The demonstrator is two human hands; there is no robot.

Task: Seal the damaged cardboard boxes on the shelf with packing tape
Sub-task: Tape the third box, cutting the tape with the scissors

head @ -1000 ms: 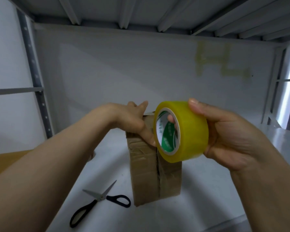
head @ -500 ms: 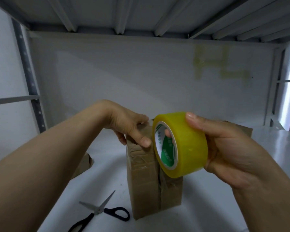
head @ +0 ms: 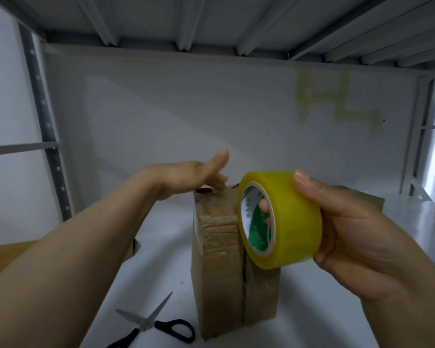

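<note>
The right hand holds a round roll of yellow sticky tape, with its fingers curled round it and one fingertip in the hole. The roll is close to a tall brown cardboard box that stands on the white metal shelf. The left hand is flat, with straight fingers, over the far top of the box. It is blurry, so I cannot tell if it touches. Black-handled scissors lie near, to the left.
</note>
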